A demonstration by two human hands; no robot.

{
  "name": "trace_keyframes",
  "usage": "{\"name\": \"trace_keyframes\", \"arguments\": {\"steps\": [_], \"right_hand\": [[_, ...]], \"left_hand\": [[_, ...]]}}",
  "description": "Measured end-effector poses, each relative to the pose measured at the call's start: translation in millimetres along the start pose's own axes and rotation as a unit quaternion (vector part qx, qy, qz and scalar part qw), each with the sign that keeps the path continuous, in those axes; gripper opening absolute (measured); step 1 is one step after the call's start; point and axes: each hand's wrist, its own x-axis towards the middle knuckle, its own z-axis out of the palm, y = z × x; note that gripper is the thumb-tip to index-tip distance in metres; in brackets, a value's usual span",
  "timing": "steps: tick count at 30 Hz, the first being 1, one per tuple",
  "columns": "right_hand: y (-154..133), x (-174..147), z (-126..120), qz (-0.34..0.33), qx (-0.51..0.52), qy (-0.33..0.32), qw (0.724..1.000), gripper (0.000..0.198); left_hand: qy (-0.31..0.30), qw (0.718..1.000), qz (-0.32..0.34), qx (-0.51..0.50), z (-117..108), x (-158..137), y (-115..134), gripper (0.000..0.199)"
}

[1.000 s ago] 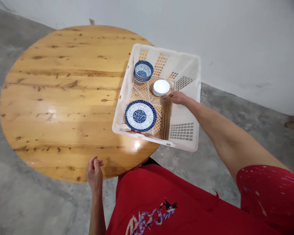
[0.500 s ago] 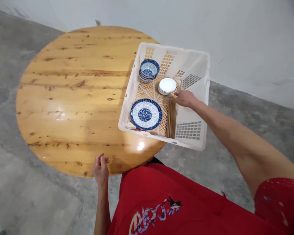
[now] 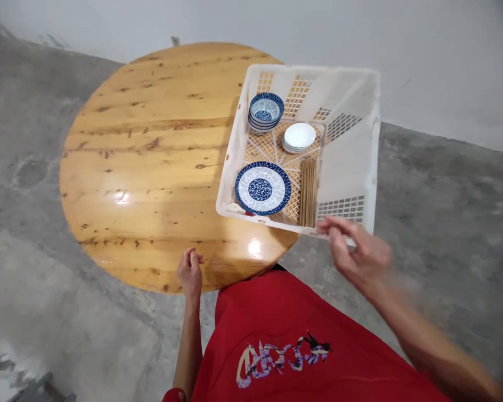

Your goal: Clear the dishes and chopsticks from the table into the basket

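My right hand (image 3: 358,248), slightly blurred, is over the near right corner of a white plastic crate (image 3: 347,151). Its thumb and fingers are apart and no object shows between them. Over the near edge of the round wooden table is my left hand (image 3: 190,271), its fingers loosely curled and somewhat apart, holding nothing visible. Inside the crate, a bundle of chopsticks (image 3: 308,192) lies closest to my right hand. Left of it rests a blue-patterned plate (image 3: 263,188). Farther back stand stacked blue-patterned bowls (image 3: 266,111) and a stack of small white dishes (image 3: 299,137).
The crate rests on the right side of the wooden table (image 3: 151,167) and overhangs its edge. A white spoon (image 3: 235,207) and something red lie partly under the plate. A pale wall (image 3: 436,67) rises behind, with grey concrete floor (image 3: 444,190) around.
My right hand has moved from beside the white dishes and chopsticks toward me, to the crate's near right corner. The whole scene sits slightly farther right. My left hand keeps much the same pose.
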Motion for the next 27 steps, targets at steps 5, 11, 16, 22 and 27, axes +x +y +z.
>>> {"name": "trace_keyframes", "arguments": {"steps": [5, 11, 16, 22, 27], "right_hand": [[-6.3, -59.2, 43.3, 0.081, 0.185, -0.063, 0.977, 0.027], [-9.5, -67.5, 67.8, 0.077, 0.279, -0.052, 0.956, 0.024], [-8.4, -54.4, 63.2, 0.107, 0.317, 0.011, 0.942, 0.029], [-14.2, -64.9, 78.7, 0.136, 0.399, 0.027, 0.906, 0.037], [-27.2, -82.2, 100.0, 0.145, 0.435, -0.015, 0.889, 0.044]], "left_hand": [[-0.035, 0.999, 0.017, 0.004, 13.1, 8.0, 6.5, 0.032], [-0.069, 0.997, 0.044, -0.009, 25.0, 12.1, 16.3, 0.032], [-0.085, 0.995, 0.059, 0.001, 21.5, 16.3, 15.1, 0.034], [-0.108, 0.993, 0.044, 0.015, 8.0, 16.1, -7.1, 0.039], [-0.118, 0.993, 0.021, 0.013, -3.2, 14.5, -26.4, 0.042]]}}
